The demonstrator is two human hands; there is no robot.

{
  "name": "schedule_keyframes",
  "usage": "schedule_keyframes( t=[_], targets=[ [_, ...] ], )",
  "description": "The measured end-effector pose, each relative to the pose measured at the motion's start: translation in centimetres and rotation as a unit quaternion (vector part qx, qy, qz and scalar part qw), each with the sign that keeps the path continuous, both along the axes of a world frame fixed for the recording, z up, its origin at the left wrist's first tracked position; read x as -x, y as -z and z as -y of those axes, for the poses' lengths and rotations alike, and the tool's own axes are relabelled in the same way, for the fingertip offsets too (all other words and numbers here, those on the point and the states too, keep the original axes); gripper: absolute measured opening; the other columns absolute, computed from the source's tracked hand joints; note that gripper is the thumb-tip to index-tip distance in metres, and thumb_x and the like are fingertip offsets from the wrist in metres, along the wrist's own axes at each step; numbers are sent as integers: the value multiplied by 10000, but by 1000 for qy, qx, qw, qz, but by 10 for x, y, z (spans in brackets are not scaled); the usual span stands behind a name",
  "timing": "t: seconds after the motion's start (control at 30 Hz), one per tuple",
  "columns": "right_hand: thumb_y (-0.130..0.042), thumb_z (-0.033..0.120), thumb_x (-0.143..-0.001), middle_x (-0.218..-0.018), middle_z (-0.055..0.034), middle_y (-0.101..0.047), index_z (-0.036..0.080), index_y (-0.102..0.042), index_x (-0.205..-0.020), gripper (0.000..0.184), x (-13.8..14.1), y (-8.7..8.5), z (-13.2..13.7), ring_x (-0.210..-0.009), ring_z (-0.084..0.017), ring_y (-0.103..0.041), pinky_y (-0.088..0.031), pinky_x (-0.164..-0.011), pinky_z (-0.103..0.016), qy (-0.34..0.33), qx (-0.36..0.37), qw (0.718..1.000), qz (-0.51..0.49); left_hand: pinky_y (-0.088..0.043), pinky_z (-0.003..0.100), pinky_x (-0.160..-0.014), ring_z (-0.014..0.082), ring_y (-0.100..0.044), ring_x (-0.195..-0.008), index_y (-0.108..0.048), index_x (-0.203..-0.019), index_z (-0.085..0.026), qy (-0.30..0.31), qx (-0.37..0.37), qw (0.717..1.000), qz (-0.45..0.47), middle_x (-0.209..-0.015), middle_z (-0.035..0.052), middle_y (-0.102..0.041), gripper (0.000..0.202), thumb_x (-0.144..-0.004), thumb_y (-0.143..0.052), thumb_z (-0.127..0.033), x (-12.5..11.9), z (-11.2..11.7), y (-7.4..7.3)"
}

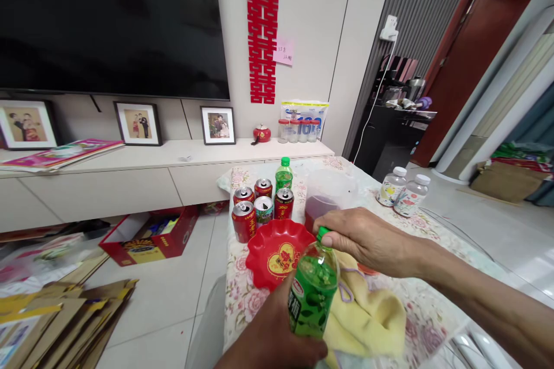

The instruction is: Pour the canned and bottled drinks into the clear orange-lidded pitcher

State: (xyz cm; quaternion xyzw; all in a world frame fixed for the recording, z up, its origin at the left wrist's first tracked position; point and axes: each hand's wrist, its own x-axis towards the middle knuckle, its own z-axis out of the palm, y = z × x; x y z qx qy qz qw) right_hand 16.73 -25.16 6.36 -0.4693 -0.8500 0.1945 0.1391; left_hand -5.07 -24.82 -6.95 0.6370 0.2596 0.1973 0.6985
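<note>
Close to me, a green-labelled drink bottle (pixel 315 285) stands tilted slightly over the table. My left hand (pixel 277 328) is wrapped round its lower body. The fingers of my right hand (pixel 352 236) pinch the green bottle cap (pixel 322 233), which sits on the neck. Just beyond lies a red scalloped plate (pixel 259 245) with a gold heart print. Behind that plate stand several drink cans (pixel 244 222) and a second green-capped bottle (pixel 284 176). A yellow cloth (pixel 367 323) lies beside the held bottle, under my right forearm.
A clear plastic tub (pixel 331 187) with dark liquid stands behind my right hand. Two white-capped bottles (pixel 409 196) are on the right of the flowered tablecloth (pixel 242 305). Left on the floor are a red box (pixel 149 239) and flattened cardboard (pixel 73 323). A white cabinet (pixel 208 179) runs along the wall.
</note>
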Motion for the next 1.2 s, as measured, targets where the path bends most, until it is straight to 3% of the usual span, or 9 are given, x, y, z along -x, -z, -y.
schedule_keyframes(
  t=[0.07, 0.17, 0.33, 0.53, 0.73, 0.83, 0.93, 1.07, 1.2],
  targets=[
    [-408, 445, -1112, -969, -54, -645, 172, -676, -1090, 383, -6, -5, -4, -890, -177, -585, -440, -834, -312, -64, 24, 997, -31, -501, 297, -720, 202, -651, -839, -627, -1268, -202, 56, 54, 996, 36, -1063, 30, -735, 719, -569, -758, -98, 1, 0, -2],
    [-482, 294, -1085, -1115, -80, -665, 172, -687, -1209, 268, -11, -9, -7, -1043, -186, -614, -459, -950, -323, -90, 68, 992, -49, -514, 300, -763, 204, -662, -866, -610, -1318, -199, 45, 75, 995, 48, -1035, 22, -733, 761, -584, -773, -78, 0, 1, 5],
    [-525, 406, -1079, -1024, -84, -699, 165, -720, -1108, 311, -4, -2, -7, -919, -202, -629, -484, -837, -341, -17, 13, 1000, -19, -526, 308, -787, 228, -670, -928, -590, -1325, -199, -42, -10, 999, -12, -1083, 37, -733, 754, -609, -794, -80, -1, 0, 18],
    [-580, 344, -1068, -1129, -107, -737, 166, -743, -1139, 251, -16, 8, -12, -1059, -195, -687, -530, -946, -354, -111, 1, 978, -175, -490, 257, -693, 169, -615, -826, -594, -1318, -207, -9, 2, 1000, -8, -975, -21, -691, 758, -595, -777, -74, 5, -9, 10],
    [-649, 454, -1023, -1260, -94, -734, 205, -701, -1308, 382, -13, 21, -7, -1131, -218, -685, -522, -966, -364, 1, -15, 980, -197, -484, 262, -697, 153, -584, -781, -603, -1265, -196, -50, -55, 995, -65, -893, -36, -640, 699, -591, -740, -70, 9, -14, -2],
    [-517, 554, -1063, -1048, -94, -759, 164, -746, -1147, 460, -5, 24, -4, -910, -213, -689, -505, -817, -354, 67, -47, 991, -107, -499, 282, -737, 175, -607, -836, -606, -1240, -193, -60, -84, 991, -83, -972, -2, -671, 677, -585, -728, -77, 8, -15, -6],
    [-450, 523, -1094, -950, -83, -738, 155, -742, -1040, 473, -6, 24, -3, -851, -199, -659, -484, -772, -341, 31, -67, 995, -70, -498, 279, -729, 168, -599, -818, -602, -1223, -198, -45, -91, 990, -99, -948, -10, -663, 663, -582, -725, -85, 7, -16, -8],
    [-518, 347, -1093, -1087, -75, -757, 185, -717, -1180, 271, -16, 30, 1, -987, -173, -693, -516, -877, -310, -26, -107, 980, -165, -479, 252, -687, 141, -564, -766, -592, -1236, -202, -15, -79, 991, -105, -855, -51, -597, 687, -575, -733, -80, 10, -21, -13],
    [-728, 325, -977, -1072, -37, -798, 272, -774, -1148, 185, -24, 51, 5, -948, -170, -741, -570, -838, -294, 92, -106, 917, -375, -502, 259, -714, 160, -611, -812, -594, -1236, -199, 10, -73, 992, -103, -884, -39, -638, 680, -584, -761, -101, 16, -30, -16]
  ],
)
